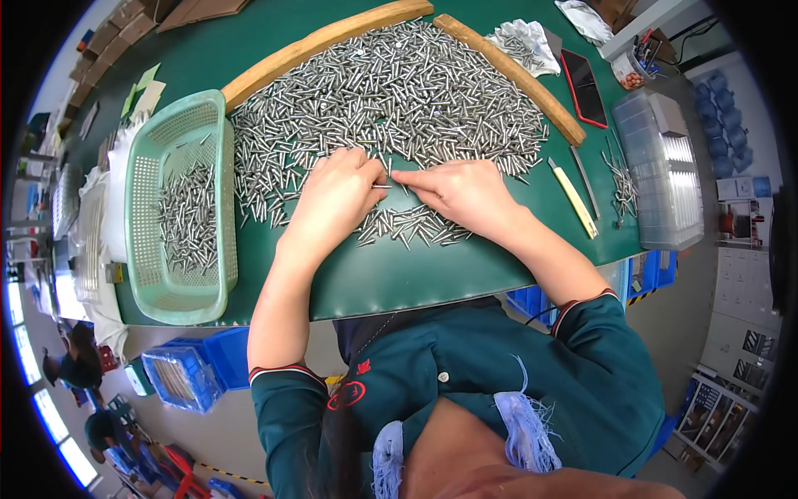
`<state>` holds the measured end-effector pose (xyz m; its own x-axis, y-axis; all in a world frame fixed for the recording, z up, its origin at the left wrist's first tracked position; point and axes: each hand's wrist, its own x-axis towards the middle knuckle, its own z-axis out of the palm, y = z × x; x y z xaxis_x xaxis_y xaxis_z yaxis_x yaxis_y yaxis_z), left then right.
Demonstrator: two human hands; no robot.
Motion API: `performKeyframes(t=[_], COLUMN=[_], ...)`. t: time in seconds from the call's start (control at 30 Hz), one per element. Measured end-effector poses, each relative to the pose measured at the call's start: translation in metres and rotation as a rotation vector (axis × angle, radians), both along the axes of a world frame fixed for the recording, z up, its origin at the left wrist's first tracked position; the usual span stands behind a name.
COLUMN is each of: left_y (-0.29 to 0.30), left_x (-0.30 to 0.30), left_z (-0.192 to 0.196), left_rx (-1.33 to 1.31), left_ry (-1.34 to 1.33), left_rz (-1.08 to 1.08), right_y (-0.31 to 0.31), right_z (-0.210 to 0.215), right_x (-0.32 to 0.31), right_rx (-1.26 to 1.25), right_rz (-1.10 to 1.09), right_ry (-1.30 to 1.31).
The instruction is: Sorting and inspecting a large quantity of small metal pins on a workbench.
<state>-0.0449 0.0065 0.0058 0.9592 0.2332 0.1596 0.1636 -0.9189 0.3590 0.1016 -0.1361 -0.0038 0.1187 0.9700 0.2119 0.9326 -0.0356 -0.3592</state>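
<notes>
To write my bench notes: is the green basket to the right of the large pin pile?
No, the green basket stands to the left of the large pin pile.

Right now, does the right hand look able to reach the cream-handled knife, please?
Probably yes: the cream-handled knife lies uncovered to the right of the right hand, with mostly bare green tabletop between them.

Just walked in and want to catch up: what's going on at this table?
Someone's bare left hand and right hand are close together, fingertips among loose metal pins on a green table. Whether they grip any is unclear. A smaller cluster lies nearer the person, wooden strips border the main spread, and a green basket at left holds more.
</notes>
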Motion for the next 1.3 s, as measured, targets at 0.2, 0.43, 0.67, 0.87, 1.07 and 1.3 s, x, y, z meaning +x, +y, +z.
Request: performKeyframes(t=[0.2, 0.43, 0.67, 0.87, 1.07, 1.3], left_y=[0.001, 0.004, 0.002, -0.007, -0.007, -0.012], left_x=[0.008, 0.010, 0.010, 0.016, 0.013, 0.015], left_z=[-0.001, -0.004, -0.012, -0.026, -0.024, -0.004], left_rx=[0.007, 0.161, 0.256, 0.432, 0.370, 0.097], left_ry=[-0.104, -0.017, -0.109, -0.143, -0.145, -0.294], left_rz=[0.105, 0.094, 0.077, 0.149, 0.151, 0.188], right_y=[0.003, 0.006, 0.010, 0.007, 0.005, 0.007], right_z=[-0.001, 0.005, 0.010, 0.014, 0.011, 0.015], right_x=[0.000, 0.000, 0.006, 0.008, 0.014, 0.003], right_rx=[-0.036, -0.041, -0.051, -0.173, -0.210, -0.132], right_rz=[-0.020, -0.043, -0.165, -0.211, -0.209, -0.252], right_ry=[-0.090, 0.028, 1.088, 1.568, 1.780, 1.571])
